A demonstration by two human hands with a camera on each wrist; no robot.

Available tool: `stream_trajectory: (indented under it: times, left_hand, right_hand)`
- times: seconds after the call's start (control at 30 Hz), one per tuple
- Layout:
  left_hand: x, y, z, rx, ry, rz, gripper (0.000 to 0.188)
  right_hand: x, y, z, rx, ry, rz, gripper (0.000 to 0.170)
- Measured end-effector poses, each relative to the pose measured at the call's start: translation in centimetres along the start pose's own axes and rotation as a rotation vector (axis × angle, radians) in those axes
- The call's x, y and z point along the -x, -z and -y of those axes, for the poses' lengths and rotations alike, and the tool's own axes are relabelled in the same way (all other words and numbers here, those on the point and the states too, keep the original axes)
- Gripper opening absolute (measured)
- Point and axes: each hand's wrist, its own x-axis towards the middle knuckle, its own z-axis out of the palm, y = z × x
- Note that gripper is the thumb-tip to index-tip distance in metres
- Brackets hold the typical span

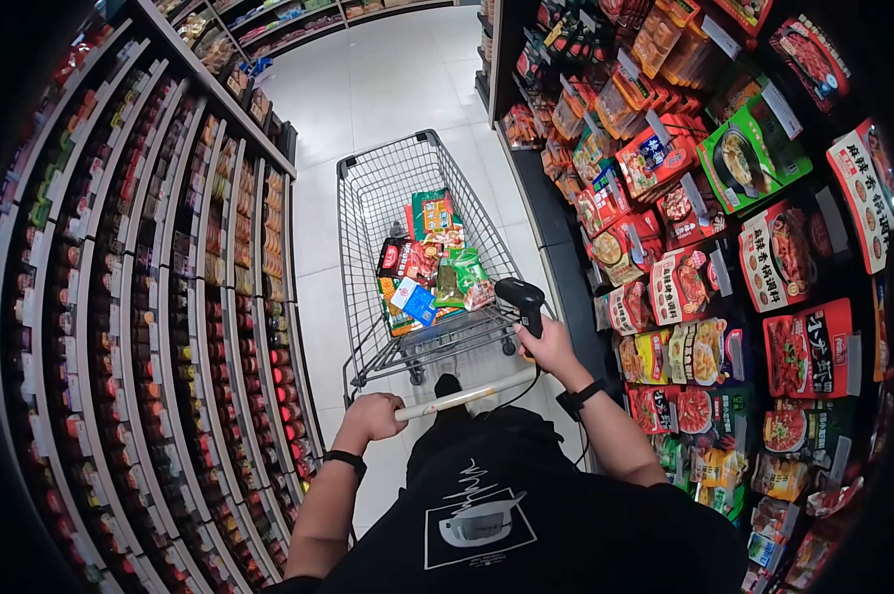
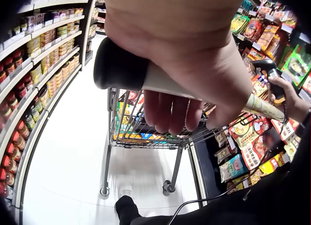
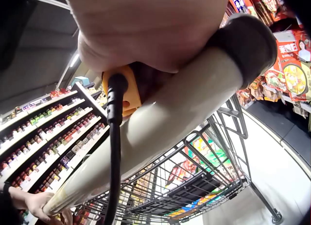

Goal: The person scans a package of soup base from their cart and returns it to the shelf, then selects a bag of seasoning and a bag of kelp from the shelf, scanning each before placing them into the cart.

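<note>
A wire shopping cart stands ahead, with several colourful packets and a blue-and-white card inside. The left hand grips the left end of its pale handlebar; in the left wrist view that hand has its fingers curled over the bar. At the bar's right end, the right hand holds a black handheld scanner upright. The right wrist view shows the scanner's yellow-and-black base and cable under the right hand, beside the bar.
Shelves of jars line the left side. On the right hang rows of seasoning packets above a dark shelf base. White floor tiles run ahead between them, with more shelves at the far end.
</note>
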Motion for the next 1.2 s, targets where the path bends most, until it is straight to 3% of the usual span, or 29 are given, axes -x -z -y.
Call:
stream_trajectory:
  times: [0.3, 0.73, 1.2]
  left_hand:
    - [-1.4, 0.9, 1.5, -0.149, -0.071, -0.064, 0.030]
    - [-3.4, 2.8, 2.4, -0.210, -0.111, -0.063, 0.030]
    - [-4.3, 4.0, 4.4, -0.205, -0.142, -0.100, 0.031]
  right_hand:
    - [-0.1, -0.1, 1.1, 0.205, 0.012, -0.069, 0.032]
    - [-4.2, -1.2, 1.8, 0.093, -0.092, -0.090, 0.033]
    - [-5.4, -2.3, 3.3, 0.149, -0.064, -0.110, 0.036]
